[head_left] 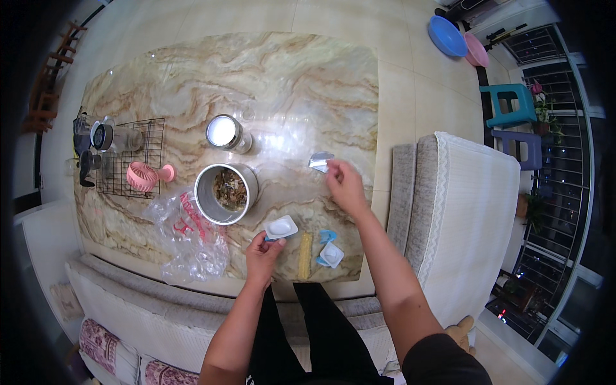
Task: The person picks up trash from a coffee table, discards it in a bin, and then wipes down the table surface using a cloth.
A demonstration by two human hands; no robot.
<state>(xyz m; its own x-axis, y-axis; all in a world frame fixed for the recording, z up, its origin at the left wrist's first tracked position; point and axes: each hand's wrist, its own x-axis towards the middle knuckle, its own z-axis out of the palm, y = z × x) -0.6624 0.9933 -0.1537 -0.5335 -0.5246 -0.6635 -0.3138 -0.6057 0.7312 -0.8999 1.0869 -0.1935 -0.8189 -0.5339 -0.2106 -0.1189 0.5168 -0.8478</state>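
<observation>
Near the table's front edge, my left hand [262, 258] pinches a small white plastic cup [280, 226] with a blue edge between thumb and fingers. Farther off to the right, my right hand [346, 186] has its fingertips closed at the rim of a silvery foil lid [319, 160] close to the tabletop. To the right of the cup lies a long yellow piece [305, 255] that looks like a corn cob. Another white plastic cup [331, 255] and a torn blue scrap [327, 236] sit beside it. A round metal pot [203, 199] holding brown pieces [230, 190] stands left of the cup.
Behind the pot stands a jar [239, 138] with a bright white top. A crumpled clear plastic bag [192, 247] lies at front left. Farther left are a pink fan [142, 176] and a black wire rack [151, 131] with glass vessels. A sofa [462, 199] borders the marbled table's right side.
</observation>
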